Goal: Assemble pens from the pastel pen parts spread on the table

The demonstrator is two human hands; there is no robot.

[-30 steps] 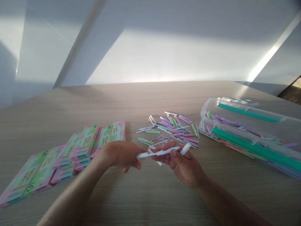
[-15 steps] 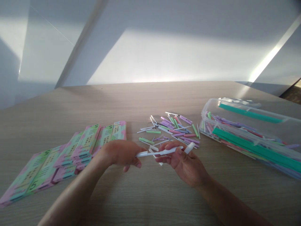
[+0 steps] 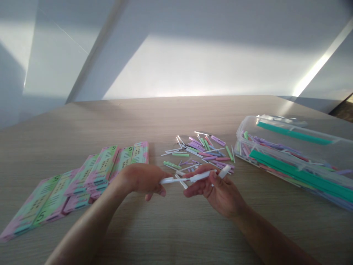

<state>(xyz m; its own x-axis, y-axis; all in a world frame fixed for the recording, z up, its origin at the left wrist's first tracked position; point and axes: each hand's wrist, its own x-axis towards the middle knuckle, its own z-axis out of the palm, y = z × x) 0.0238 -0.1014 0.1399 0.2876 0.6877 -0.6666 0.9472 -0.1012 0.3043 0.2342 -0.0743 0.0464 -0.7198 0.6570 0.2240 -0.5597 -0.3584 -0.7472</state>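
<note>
Gripping one white stick from both ends: left hand (image 3: pixel 147 182) closed on its left tip, right hand (image 3: pixel 215 189) pinching the thicker sleeve at the other end. White stick (image 3: pixel 204 176) is held roughly level above the surface (image 3: pixel 171 228), slim rod showing between the hands. Right thumb side also has a short white piece (image 3: pixel 224 170), tilted across the stick. Pink-and-green packs (image 3: pixel 102 165) marked "5" lie toward the surface's left edge, some stacked, fanning from front-left up to mid-surface. Loose sticks (image 3: pixel 206 154), purple, green, red, white, scattered mid-surface just beyond the right hand. Clear plastic box (image 3: pixel 275 161) with teal strips, full of similar sticks, toward the right edge. White item (image 3: pixel 281 119) behind it, too blurred to identify. Pale wall (image 3: pixel 193 66) along the surface's far edge.
</note>
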